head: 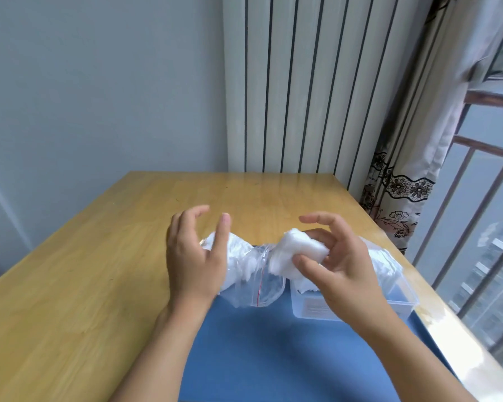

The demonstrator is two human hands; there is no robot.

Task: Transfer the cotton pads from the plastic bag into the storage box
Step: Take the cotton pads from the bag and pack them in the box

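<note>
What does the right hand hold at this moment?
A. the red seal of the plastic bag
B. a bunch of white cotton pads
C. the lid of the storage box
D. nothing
B: the right hand has its fingers curled round a bunch of white cotton pads above the storage box.

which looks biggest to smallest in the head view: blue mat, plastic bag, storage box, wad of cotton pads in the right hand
1. blue mat, though it lies nearest the camera.
2-3. plastic bag and storage box: look alike, both partly hidden by hands, so unranked.
4. wad of cotton pads, held by the right hand.
</note>
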